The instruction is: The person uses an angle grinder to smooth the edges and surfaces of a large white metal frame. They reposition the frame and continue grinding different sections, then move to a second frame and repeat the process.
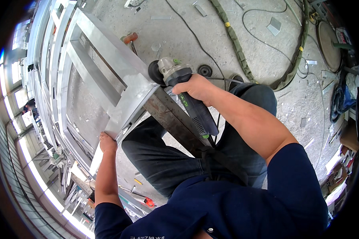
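Nearest, the person's dark blue shirt and dark trousers fill the lower middle of the view, with both bare forearms rising from them. The right hand is wrapped shut around the grey body of an angle grinder, fingers curled over its top side. The grinder's dark handle runs back from the fingers toward the person's lap, and its black cord trails off past the knee. Just ahead of the fingers sits the silver gear head, and the dark disc meets the corner of a pale metal frame. A rusty brown steel bar lies directly under the right hand, slanting down toward the lap. The left hand is lower and to the left, well apart from the right; its fingers press against the bottom edge of the metal frame, gripping it, though how far they close around it cannot be told. Beyond both hands, on the concrete floor, lie a spare black disc, a long green-sheathed hose and thin black cables.
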A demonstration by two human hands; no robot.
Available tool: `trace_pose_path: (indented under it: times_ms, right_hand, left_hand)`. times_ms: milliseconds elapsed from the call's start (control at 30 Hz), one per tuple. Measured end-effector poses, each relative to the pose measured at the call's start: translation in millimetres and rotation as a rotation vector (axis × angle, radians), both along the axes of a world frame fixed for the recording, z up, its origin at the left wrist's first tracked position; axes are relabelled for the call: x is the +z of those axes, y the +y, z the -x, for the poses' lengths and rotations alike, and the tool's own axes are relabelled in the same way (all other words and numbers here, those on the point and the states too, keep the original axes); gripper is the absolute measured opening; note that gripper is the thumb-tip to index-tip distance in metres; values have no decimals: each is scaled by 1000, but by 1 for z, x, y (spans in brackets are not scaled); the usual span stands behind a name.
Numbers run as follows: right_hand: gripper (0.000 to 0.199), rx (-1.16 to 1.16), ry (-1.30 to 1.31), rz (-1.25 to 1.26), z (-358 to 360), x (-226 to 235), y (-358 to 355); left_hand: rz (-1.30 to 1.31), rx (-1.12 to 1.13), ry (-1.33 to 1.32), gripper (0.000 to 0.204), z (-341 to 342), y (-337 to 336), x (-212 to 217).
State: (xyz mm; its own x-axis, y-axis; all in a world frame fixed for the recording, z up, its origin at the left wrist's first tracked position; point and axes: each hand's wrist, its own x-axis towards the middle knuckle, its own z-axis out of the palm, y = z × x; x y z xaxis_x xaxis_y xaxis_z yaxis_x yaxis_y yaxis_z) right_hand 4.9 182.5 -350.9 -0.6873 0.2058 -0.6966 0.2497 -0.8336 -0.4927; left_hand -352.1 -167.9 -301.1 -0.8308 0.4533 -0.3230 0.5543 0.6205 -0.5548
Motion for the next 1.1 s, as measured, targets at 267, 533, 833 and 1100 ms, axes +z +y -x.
trace_pose_path:
  times_ms: [267, 533, 833, 1100]
  right_hand:
    - [31, -202, 75, 25, -8, 23, 12]
    - [34, -367, 83, 78, -29, 37, 16]
    - [36, -501, 123, -86, -90, 59, 5]
    - [45, -644, 319, -110, -142, 42, -29]
  left_hand:
    - [-14, -21, 9, 35, -2, -6, 1]
    - [34, 24, 72, 25, 3, -2, -4]
    - [-177, 134, 123, 29, 2, 1, -13]
    - [-254, 257, 87, 42, 11, -9, -51]
